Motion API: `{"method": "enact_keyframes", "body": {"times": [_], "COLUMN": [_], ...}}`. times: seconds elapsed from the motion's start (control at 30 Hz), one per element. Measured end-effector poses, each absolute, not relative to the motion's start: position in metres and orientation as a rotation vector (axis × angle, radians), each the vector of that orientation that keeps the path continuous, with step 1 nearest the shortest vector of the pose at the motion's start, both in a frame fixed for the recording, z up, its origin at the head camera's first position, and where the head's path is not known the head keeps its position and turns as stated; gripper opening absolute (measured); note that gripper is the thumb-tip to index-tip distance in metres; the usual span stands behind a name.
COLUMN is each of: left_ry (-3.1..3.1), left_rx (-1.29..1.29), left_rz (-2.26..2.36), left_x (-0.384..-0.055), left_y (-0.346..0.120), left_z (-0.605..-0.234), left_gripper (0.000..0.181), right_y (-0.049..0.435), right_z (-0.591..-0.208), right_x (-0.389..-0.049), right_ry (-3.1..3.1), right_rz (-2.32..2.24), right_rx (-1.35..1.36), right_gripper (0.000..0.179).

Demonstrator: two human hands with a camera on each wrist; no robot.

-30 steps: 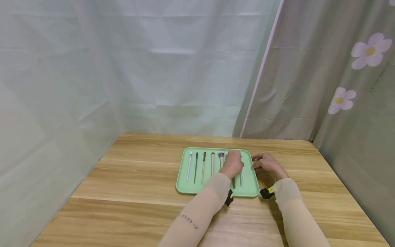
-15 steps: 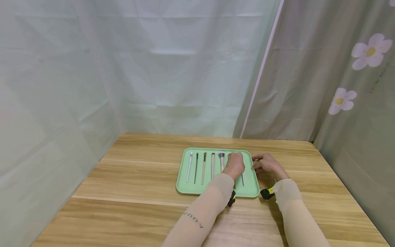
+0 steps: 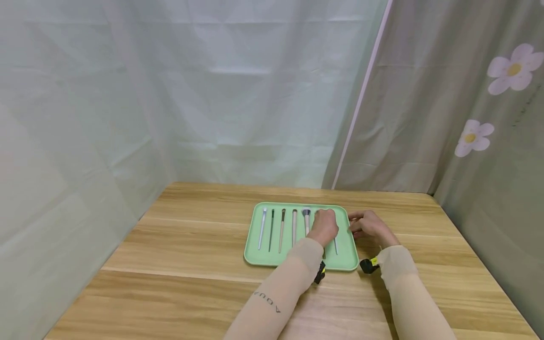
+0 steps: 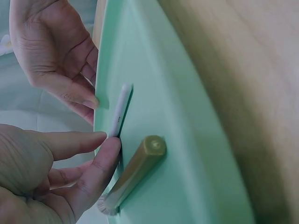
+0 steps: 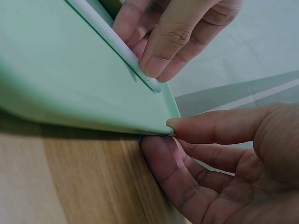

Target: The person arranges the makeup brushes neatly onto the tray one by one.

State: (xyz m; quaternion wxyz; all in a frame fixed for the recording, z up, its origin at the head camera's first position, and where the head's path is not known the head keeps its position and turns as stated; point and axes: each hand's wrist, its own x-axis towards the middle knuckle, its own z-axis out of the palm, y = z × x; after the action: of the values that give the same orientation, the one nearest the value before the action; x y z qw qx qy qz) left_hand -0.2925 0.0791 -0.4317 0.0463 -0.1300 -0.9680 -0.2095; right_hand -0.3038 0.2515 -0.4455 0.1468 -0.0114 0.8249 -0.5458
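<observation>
A pale green tray (image 3: 346, 259) holds a row of makeup brushes. My left hand (image 3: 325, 226) is over the tray's right part, thumb and fingertips pinching a slim white makeup brush (image 5: 112, 39) near its far end. The plain end of this white brush (image 4: 122, 105) lies low over the tray floor in the left wrist view. Beside it lies a thicker brush with a brown handle (image 4: 140, 163), partly behind the left fingers. My right hand (image 3: 370, 225) grips the tray's right edge, the thumb at the rim and fingers under it in the right wrist view.
Further left on the tray lie a lavender brush (image 3: 262, 230), a thin dark brush (image 3: 271, 231), and several others, including one with a fluffy head (image 3: 306, 212). The tray stands on a wooden table (image 3: 191, 236) with curtains (image 3: 255, 94) behind and at both sides.
The left hand has shifted slightly right with the white brush, whose near end now shows further toward the tray's front. The right hand has stayed at the tray edge.
</observation>
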Motion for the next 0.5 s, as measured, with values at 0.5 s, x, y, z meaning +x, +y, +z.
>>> {"method": "enact_keyframes", "body": {"times": [0.5], "left_ry": [-2.976], "left_rx": [-0.452], "left_rz": [-0.846], "left_x": [-0.288], "left_y": [0.063], "left_z": [-0.418], "left_gripper": [0.025], "right_y": [0.250], "right_z": [-0.443], "right_x": [-0.303], "right_ry": [2.376], "right_rz": [-1.559], "right_rx": [-0.036], "right_gripper": [0.059]}}
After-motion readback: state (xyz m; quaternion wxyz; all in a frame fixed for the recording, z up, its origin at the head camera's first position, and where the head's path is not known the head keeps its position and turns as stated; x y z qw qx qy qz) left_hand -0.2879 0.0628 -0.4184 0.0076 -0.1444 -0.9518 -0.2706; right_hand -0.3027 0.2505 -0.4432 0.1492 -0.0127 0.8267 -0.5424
